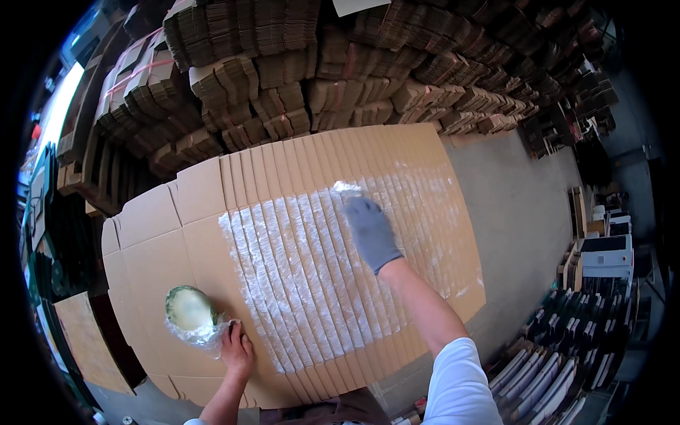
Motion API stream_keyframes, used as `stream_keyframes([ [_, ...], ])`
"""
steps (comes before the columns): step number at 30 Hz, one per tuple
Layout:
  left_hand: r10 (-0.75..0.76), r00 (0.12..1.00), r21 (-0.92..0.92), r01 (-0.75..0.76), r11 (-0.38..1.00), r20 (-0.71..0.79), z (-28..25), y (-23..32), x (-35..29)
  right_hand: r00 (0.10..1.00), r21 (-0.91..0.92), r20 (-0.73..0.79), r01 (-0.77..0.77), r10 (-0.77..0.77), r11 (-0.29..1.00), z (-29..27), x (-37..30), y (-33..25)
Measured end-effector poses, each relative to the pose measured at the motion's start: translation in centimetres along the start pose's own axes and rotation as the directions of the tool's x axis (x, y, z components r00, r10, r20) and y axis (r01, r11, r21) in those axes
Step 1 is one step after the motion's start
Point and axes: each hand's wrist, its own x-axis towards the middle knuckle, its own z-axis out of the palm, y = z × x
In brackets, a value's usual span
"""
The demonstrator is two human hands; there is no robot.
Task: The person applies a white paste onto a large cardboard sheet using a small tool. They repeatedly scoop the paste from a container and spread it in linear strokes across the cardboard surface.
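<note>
Beyond overlapping tan cardboard sheets (pixel 152 258) stand brown cardboard stacks (pixel 283 71); bare left hand (pixel 238 352) grasps clear plastic film (pixel 207 337) around round green-rimmed bowl (pixel 171 309); grey-gloved right hand (pixel 372 232), grip indiscernible.

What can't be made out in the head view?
All head view:
Whether the right hand holds anything: its fingers are blurred.
Whether the left hand grips or just touches the clear plastic: too small.
Cardboard directly beneath the right forearm: hidden by it.
Tops of the rear cardboard stacks: cut off by the upper edge.
</note>
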Motion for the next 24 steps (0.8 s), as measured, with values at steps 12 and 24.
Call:
stream_keyframes([
  [12,0.047,0.998,0.011,-0.047,0.999,-0.044,0.1,0.2,0.1,0.980,-0.018,-0.070,-0.188,0.186,0.982,1.0,-2.1,8.7],
  [24,0.102,0.992,0.059,-0.098,0.993,-0.079,0.8,-0.2,0.5,0.880,0.003,-0.129,-0.461,0.458,0.887,-1.5,-3.7,17.7],
])
